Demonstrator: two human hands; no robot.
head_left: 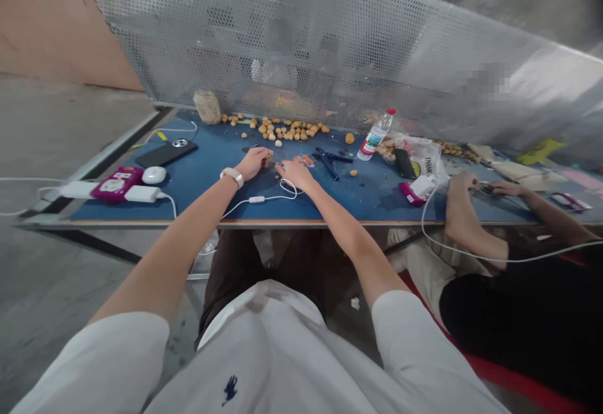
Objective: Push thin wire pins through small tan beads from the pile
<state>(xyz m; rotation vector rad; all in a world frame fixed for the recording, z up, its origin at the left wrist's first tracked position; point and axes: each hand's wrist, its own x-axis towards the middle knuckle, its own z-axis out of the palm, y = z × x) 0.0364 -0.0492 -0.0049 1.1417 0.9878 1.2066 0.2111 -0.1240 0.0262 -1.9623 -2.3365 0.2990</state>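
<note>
My left hand [255, 162], with a white band [232, 176] at its wrist, is closed in a pinch over the blue tabletop [211, 203]. A small yellowish piece shows at its fingertips, too small to name. Just to its right, my right hand [295, 173] is closed, knuckles up. A thin white cable [277, 196] with an inline switch [257, 200] loops to its underside; whatever it grips is mostly hidden by the fingers. The fingertips of both hands nearly meet. Dark blue-handled pliers [326, 164] lie right of my right hand, near a small orange wrapper-like scrap [307, 161].
Many round tan nut-like pieces [294, 130] lie along the perforated metal panel [292, 37]. A water bottle [375, 136] stands behind right. Left are a phone [166, 152], a white case [154, 175] and a magenta power strip [117, 185]. A co-worker's hands [464, 183] work at right.
</note>
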